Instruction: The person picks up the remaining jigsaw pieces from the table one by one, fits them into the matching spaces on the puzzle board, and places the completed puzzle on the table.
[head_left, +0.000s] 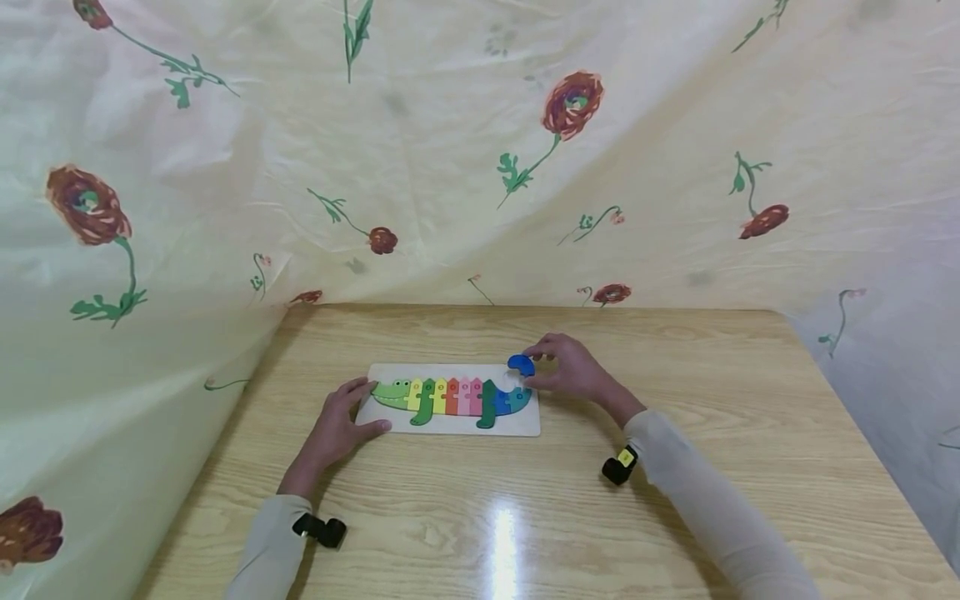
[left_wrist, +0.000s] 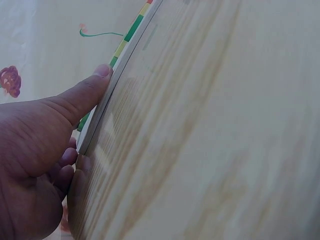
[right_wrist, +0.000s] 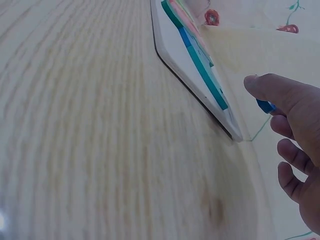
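Note:
A pale puzzle board (head_left: 450,427) lies flat on the table, bearing a crocodile of coloured pieces (head_left: 450,397), green at the head and blue towards the tail. My left hand (head_left: 335,429) holds the board's left end, thumb (left_wrist: 95,87) along the near edge and fingertips by the crocodile's snout. Between thumb and fingers, my right hand (head_left: 573,369) pinches a curved blue puzzle piece (head_left: 521,364) just over the board's far right corner. In the right wrist view the hand mostly hides that piece (right_wrist: 265,105), and it appears raised off the board.
The board rests on a wood-grain table (head_left: 450,500), towards its far side. Flower-printed cloth (head_left: 435,167) hangs behind the table and along its sides. A black wrist camera (head_left: 320,529) is strapped to the left sleeve, another camera (head_left: 618,467) to the right.

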